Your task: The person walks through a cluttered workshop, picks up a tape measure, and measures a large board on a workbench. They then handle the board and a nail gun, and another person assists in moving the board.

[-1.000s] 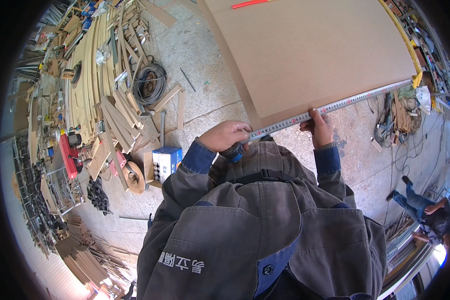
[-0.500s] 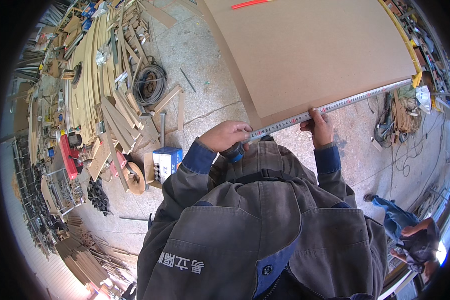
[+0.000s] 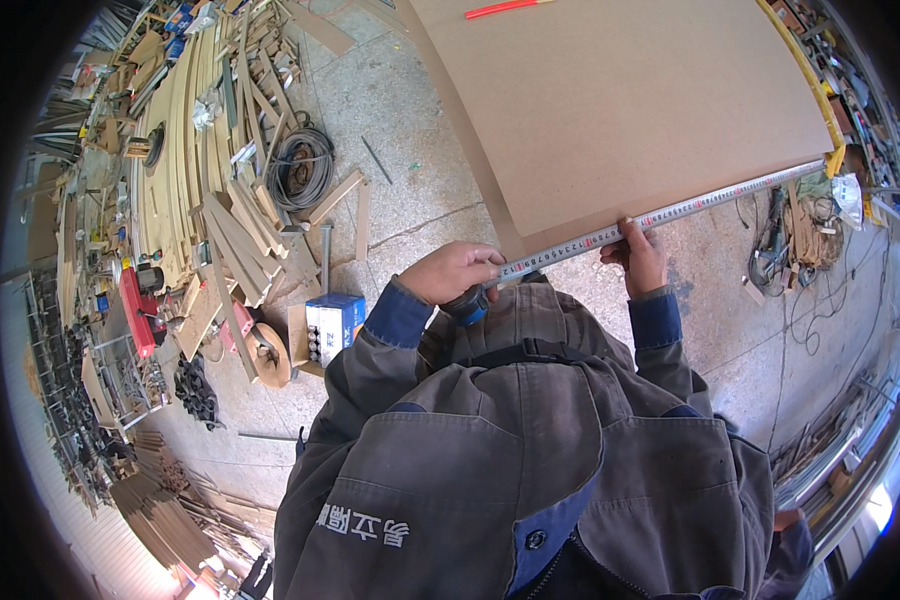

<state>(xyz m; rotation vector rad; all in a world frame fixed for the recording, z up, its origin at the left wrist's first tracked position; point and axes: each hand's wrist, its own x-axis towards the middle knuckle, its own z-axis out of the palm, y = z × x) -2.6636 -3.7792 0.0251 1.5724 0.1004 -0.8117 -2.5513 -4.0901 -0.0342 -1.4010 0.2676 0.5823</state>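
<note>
A tape measure [image 3: 570, 248] is drawn out along the near edge of a large brown board [image 3: 650, 110], its blade reaching to the board's right corner. Its dark case with a blue part sits under my left hand [image 3: 454, 272], whose fingers are closed around the case and the start of the blade. Further right, my right hand [image 3: 638, 258] pinches the blade against the board's edge, thumb on top and fingers curled below. At the far side of the board lies a red strip [image 3: 502, 8].
Left are timber strips [image 3: 175, 150], a coil of cable [image 3: 300, 168], a blue and white box [image 3: 334, 328] and a red tool [image 3: 136, 312]. A yellow bar [image 3: 805, 75] runs along the board's right edge. Cords [image 3: 810, 280] lie on the right floor; another person [image 3: 792, 550] is lower right.
Both my hands and the tape measure stay practically still. The other person at the lower right has moved down and left, now mostly hidden behind my jacket.
</note>
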